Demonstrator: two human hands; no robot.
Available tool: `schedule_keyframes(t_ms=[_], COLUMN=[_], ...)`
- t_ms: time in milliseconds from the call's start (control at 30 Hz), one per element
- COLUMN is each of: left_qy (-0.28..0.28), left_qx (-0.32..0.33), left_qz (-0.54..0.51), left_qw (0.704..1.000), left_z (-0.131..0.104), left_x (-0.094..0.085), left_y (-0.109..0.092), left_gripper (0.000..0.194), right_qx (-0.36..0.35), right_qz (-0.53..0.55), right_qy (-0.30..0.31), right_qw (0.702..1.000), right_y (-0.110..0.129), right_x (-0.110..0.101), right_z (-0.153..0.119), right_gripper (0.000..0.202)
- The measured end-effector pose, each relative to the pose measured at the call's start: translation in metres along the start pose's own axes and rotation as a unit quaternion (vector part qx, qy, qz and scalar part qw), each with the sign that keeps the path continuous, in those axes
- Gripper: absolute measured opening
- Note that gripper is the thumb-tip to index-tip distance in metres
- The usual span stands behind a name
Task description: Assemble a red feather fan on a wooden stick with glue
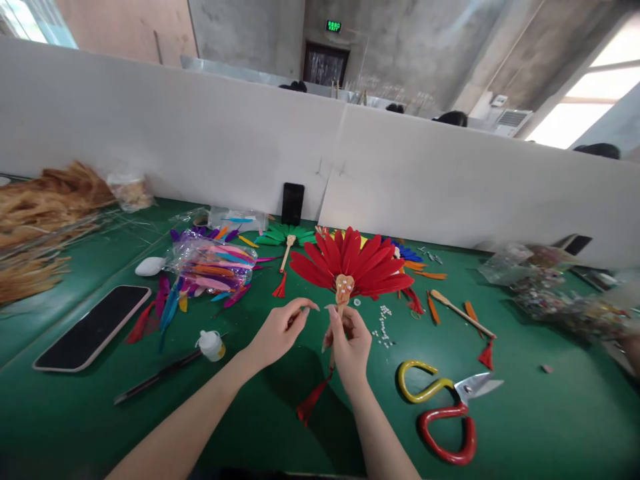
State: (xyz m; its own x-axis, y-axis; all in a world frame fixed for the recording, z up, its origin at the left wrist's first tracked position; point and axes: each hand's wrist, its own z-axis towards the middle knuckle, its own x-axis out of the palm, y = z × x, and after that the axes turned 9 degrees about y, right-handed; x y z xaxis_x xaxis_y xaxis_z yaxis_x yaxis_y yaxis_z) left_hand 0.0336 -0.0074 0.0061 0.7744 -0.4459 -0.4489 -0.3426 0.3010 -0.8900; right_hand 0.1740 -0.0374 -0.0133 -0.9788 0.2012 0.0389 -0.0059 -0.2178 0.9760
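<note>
A red feather fan (353,263) is held upright over the green table, its handle in my right hand (350,340), thumb and fingers closed round it. A red tassel (313,400) hangs from the handle's lower end. White beads dot the tan piece at the base of the feathers. Just left of the handle is my left hand (285,327), thumb and index finger bent close together at the tips; whether anything tiny is between them cannot be made out. Small white beads (384,327) lie on the table to the right of my right hand.
Open scissors (457,397) lie at the right, below a wooden stick (463,313) with a tassel. A phone (93,327), black pen (157,377), glue bottle (211,345) and bagged feathers (215,267) are at the left. Behind are a green fan (287,235) and white partition (225,140).
</note>
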Motion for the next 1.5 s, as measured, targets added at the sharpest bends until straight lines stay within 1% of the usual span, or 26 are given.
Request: schedule_keyframes(t_ms=[100, 267, 333, 400, 467, 567, 633, 800, 867, 933, 1000, 1100, 1267, 1400, 1500], left_qy=[0.019, 0.029, 0.052, 0.091, 0.129, 0.153, 0.163, 0.218, 0.225, 0.212, 0.203, 0.204, 0.18, 0.173, 0.168], left_qx=[-0.01, -0.024, -0.017, -0.008, -0.004, 0.008, 0.016, 0.012, 0.02, 0.017, -0.003, -0.029, -0.049, -0.047, -0.05], left_qz=[-0.032, -0.118, -0.17, -0.238, -0.314, -0.405, -0.44, -0.465, -0.458, -0.428, -0.383, -0.34, -0.325, -0.335, -0.33], left_qw=[0.999, 0.992, 0.984, 0.967, 0.94, 0.901, 0.883, 0.858, 0.86, 0.879, 0.901, 0.918, 0.927, 0.925, 0.927], left_z=[0.001, 0.003, 0.004, 0.004, 0.003, 0.001, 0.0, -0.001, -0.001, -0.002, -0.003, -0.003, -0.003, -0.004, -0.004], left_x=[0.002, 0.0, -0.002, -0.003, -0.002, -0.001, -0.002, -0.012, -0.016, -0.016, -0.013, -0.006, -0.001, -0.001, -0.002], left_y=[0.003, 0.006, 0.007, 0.005, 0.004, 0.002, 0.003, 0.007, 0.004, -0.001, -0.007, -0.013, -0.012, -0.013, -0.013], left_gripper=[0.026, 0.022, 0.022, 0.028, 0.033, 0.037, 0.038, 0.041, 0.041, 0.042, 0.042, 0.047, 0.047, 0.044, 0.045], right_qx=[0.001, -0.014, -0.024, -0.03, -0.033, -0.033, -0.039, -0.053, -0.049, -0.046, -0.047, -0.045, -0.024, -0.032, -0.035], right_qz=[0.001, -0.049, -0.058, -0.057, -0.055, -0.066, -0.079, -0.09, -0.084, -0.072, -0.061, -0.043, -0.039, -0.049, -0.055], right_qy=[0.016, 0.034, 0.043, 0.057, 0.07, 0.083, 0.086, 0.076, 0.087, 0.099, 0.108, 0.121, 0.134, 0.135, 0.134], right_qw=[1.0, 0.998, 0.997, 0.996, 0.995, 0.994, 0.992, 0.992, 0.992, 0.991, 0.991, 0.991, 0.99, 0.989, 0.989], right_y=[-0.002, -0.002, -0.002, -0.002, -0.001, -0.001, -0.002, -0.002, -0.002, -0.003, -0.005, -0.008, -0.011, -0.013, -0.014], right_x=[0.001, 0.004, 0.006, 0.008, 0.009, 0.011, 0.011, 0.014, 0.016, 0.018, 0.021, 0.024, 0.025, 0.025, 0.026], right_z=[-0.002, -0.006, -0.007, -0.008, -0.01, -0.012, -0.013, -0.015, -0.017, -0.018, -0.021, -0.024, -0.026, -0.026, -0.025], right_gripper=[0.026, 0.022, 0.021, 0.02, 0.019, 0.018, 0.018, 0.017, 0.016, 0.015, 0.014, 0.013, 0.013, 0.012, 0.012])
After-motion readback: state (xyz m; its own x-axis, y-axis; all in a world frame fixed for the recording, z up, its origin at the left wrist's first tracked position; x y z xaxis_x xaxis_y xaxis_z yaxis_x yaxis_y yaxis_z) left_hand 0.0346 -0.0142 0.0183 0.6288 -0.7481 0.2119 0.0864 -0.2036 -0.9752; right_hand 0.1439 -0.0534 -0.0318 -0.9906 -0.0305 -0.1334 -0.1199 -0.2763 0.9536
